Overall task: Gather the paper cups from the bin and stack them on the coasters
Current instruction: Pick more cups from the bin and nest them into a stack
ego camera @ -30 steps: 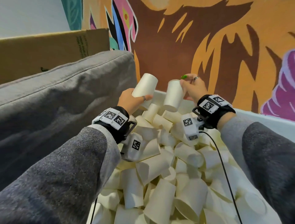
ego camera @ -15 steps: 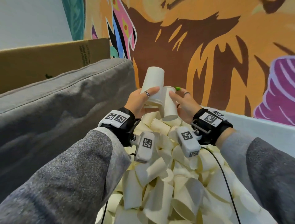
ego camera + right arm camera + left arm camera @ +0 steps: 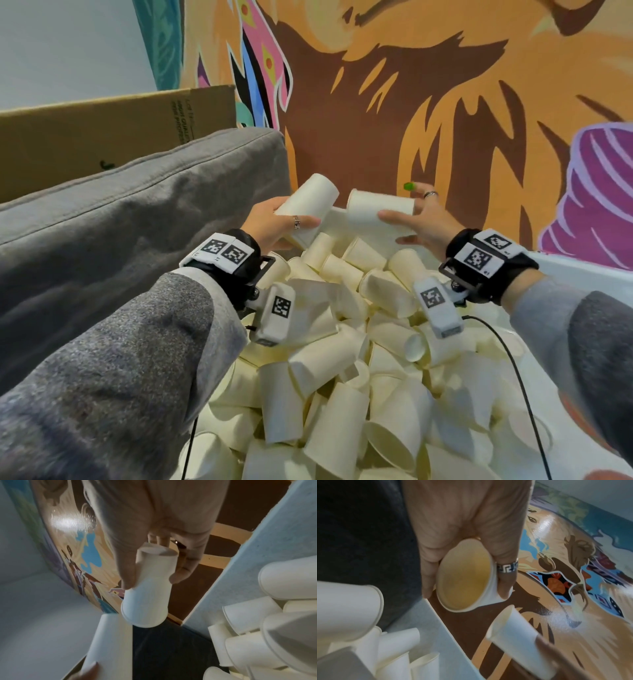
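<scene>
Paper cup point(image 3: 306, 205) gripped in left hand point(image 3: 270, 224), base tilted up and away, mouth toward wrist. Second cup point(image 3: 378, 214) pinched sideways in right hand point(image 3: 426, 222), mouth facing left cup, just apart from it. Both held above white bin point(image 3: 582, 270) heaped with loose cups point(image 3: 342, 377). Grey cushion point(image 3: 120, 212) at left, cardboard box point(image 3: 85, 137) behind, painted mural point(image 3: 411, 102) beyond.
</scene>
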A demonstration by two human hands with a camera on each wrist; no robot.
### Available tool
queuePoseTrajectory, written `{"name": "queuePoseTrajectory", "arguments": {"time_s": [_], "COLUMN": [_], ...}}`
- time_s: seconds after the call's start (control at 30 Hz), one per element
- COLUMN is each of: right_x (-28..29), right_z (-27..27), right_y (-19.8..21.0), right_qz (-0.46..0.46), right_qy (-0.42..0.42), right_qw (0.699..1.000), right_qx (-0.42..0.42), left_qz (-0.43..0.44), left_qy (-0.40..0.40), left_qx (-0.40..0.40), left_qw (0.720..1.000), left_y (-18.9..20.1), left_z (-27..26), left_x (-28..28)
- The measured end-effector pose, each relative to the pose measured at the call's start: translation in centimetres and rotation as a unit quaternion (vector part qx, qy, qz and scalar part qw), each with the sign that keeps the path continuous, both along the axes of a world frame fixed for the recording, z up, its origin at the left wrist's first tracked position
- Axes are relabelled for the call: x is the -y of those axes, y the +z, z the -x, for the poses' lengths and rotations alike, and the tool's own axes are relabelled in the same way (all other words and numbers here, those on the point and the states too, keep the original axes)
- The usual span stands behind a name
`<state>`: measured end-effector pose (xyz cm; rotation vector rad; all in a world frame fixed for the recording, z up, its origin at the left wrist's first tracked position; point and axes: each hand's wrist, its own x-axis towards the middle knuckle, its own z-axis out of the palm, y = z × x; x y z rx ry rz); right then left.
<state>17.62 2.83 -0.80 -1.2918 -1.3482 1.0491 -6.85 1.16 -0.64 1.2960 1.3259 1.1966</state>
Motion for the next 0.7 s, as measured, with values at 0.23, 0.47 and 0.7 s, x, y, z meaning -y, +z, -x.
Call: {"name": "queuePoseTrajectory", "arguments": {"time_s": [0.23,0.47,0.7], "right_x": [-0.7,-1.5,-1.2], "right_z": [0.7,2.5,5.4], "right_y": [1.4,1.9,1.8], "right_qz": [-0.025,-0.029,-0.029], "right_qy": [0.072,0.091,0.152], "right_qw": [0.997,0.989,0.968], "right_qx": [0.029,0.115,0.199], "left_qz": [-0.039,-0.028,-0.062], "left_qy": [-0.035,-0.037,-0.051], "left_qx": [-0.088,-0.103,-0.107], "left_qw": [0.995,0.994,0.991], "left_y": [-0.3,0.0,0.1], "left_z": [-0.4,-0.5,-0.2], "left_x": [0.2,0.4,0.5]}}
